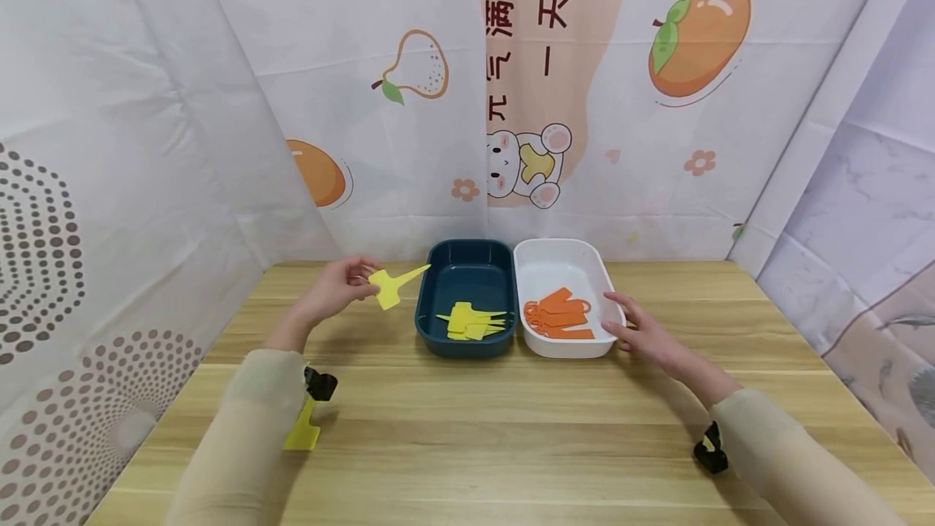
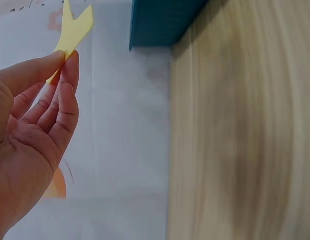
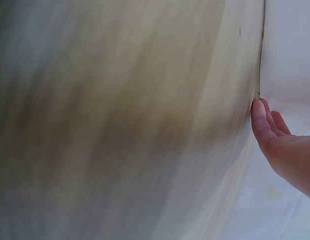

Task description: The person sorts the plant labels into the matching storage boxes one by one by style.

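Note:
My left hand (image 1: pixel 349 282) pinches a yellow T-shaped plant label (image 1: pixel 390 286) between thumb and fingers, just left of a dark blue bin (image 1: pixel 421 323). The label's pointed stem aims right, toward the bin's rim. In the left wrist view the pinched label (image 2: pixel 73 30) stands above the fingertips. Several yellow plant labels (image 1: pixel 467 321) lie in the front of the blue bin. My right hand (image 1: pixel 641 333) rests at the right side of a white bin (image 1: pixel 612 316), with fingers extended along its rim and wall. Orange tags (image 1: pixel 558 312), some with ring ends, lie inside the white bin.
The two bins stand side by side at the back of the wooden table (image 1: pixel 467 445), before a printed curtain (image 1: pixel 409 136). Another yellow label (image 1: pixel 303 427) lies near the left forearm, partly hidden by it. Black wrist cameras (image 1: pixel 320 383) are on both arms.

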`<state>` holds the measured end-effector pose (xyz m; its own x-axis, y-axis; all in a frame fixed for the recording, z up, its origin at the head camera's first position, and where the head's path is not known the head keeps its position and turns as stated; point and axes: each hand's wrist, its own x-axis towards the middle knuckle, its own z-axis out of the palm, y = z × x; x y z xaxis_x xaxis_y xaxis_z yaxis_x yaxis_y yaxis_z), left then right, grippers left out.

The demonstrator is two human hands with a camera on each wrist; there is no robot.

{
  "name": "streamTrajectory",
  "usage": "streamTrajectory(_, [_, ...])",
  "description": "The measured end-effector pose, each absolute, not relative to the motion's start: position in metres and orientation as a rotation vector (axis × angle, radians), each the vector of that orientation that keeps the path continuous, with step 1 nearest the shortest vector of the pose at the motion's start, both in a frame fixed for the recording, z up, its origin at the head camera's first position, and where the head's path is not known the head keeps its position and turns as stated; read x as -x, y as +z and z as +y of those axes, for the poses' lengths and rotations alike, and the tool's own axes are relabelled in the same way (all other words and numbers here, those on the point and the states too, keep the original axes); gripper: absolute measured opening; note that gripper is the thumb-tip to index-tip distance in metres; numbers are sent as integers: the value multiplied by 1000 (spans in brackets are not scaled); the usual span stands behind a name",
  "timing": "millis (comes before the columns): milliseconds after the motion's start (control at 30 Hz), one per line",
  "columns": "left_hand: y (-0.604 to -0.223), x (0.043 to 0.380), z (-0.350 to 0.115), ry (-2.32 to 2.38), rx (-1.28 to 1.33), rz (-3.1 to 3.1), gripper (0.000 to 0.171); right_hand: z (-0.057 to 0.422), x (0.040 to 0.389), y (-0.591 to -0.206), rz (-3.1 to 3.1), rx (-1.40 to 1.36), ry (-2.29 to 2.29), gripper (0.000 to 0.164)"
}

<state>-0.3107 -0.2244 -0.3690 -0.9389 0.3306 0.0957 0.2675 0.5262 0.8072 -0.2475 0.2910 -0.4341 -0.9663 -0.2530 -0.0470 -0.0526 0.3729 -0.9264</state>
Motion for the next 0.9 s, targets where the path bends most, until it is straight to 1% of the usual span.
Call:
streamTrajectory(200, [-365,325,-198,1427,-553,2629,33,292,248,-435,2451,273,-1649,64])
streamTrajectory(600, [-365,351,-142,1302,-586,2651,29,292,248,-436,2446,274,-1664,64])
streamTrajectory(900, [-375,361,-120,1072,-599,2713,28,292,248,-435,2447,273,-1660,64])
